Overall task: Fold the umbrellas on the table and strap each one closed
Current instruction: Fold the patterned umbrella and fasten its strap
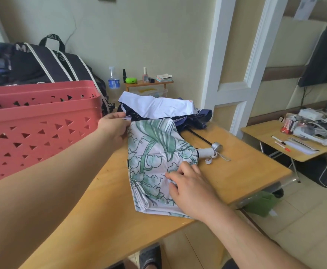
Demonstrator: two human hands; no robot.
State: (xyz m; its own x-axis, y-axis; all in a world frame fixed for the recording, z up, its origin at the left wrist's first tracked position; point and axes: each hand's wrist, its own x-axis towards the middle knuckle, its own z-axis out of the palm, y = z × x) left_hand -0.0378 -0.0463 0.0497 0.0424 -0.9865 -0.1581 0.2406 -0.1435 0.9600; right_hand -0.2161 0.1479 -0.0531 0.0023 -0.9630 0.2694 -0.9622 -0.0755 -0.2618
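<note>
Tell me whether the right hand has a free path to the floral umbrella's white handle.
Probably yes: the right hand rests on the canopy and only bare wooden table surrounds the white handle.

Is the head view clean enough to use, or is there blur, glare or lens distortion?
Head view: soft, even light, with no harsh glare on the floral umbrella or table; the white door frame leans and bows from the wide-angle lens; left hand and right hand are slightly soft; a blurred smear sits at the lower right edge.
</note>
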